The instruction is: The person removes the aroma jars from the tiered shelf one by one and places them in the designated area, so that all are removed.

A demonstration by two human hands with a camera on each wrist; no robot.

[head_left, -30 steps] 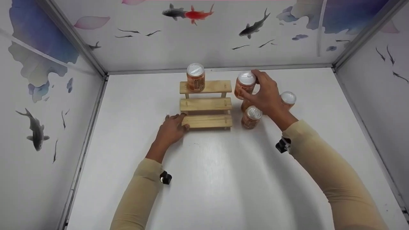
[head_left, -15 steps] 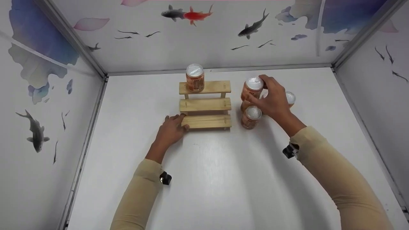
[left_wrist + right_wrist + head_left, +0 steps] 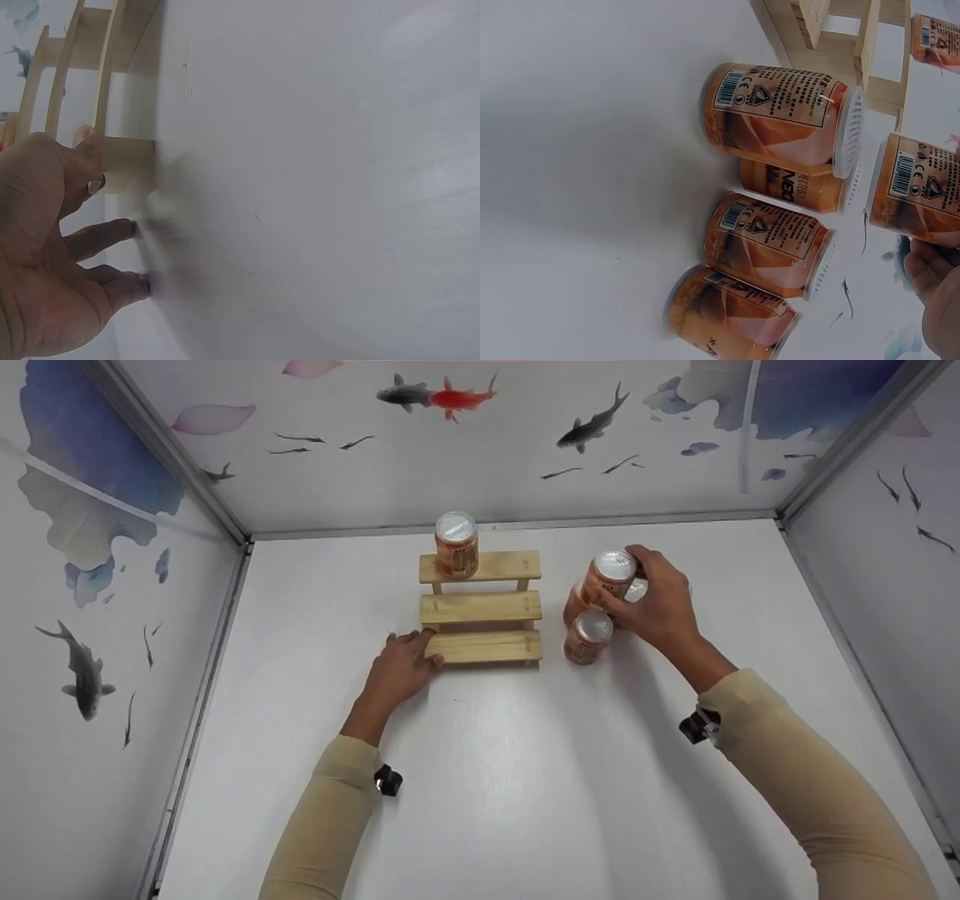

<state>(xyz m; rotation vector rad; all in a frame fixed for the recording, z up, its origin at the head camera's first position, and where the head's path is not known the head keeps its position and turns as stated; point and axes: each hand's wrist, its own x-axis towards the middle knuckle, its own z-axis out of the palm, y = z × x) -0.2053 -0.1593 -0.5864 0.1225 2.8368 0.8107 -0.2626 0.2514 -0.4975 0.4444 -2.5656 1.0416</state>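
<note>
A three-step wooden display rack (image 3: 484,647) stands at the back middle of the white table. At the left end of its lowest step, my left hand (image 3: 401,667) pinches the board between thumb and finger; other fingertips (image 3: 139,289) are down by the tabletop. My right hand (image 3: 667,607) grips an orange-labelled can (image 3: 609,574) with a silvery lid, held up over the group of similar cans. On the rack's top step, toward the left, one matching can (image 3: 457,556) stands upright. The middle and lowest steps carry no can.
Several upright orange cans (image 3: 769,244) crowd together to the right of the rack; the held can partly covers them in the head view. Printed fish decorate the back wall (image 3: 495,487) and side walls around the table.
My right hand has carried the can to the right and toward me, from beside the rack's top step to over the other cans. My left hand has stayed at the rack.
</note>
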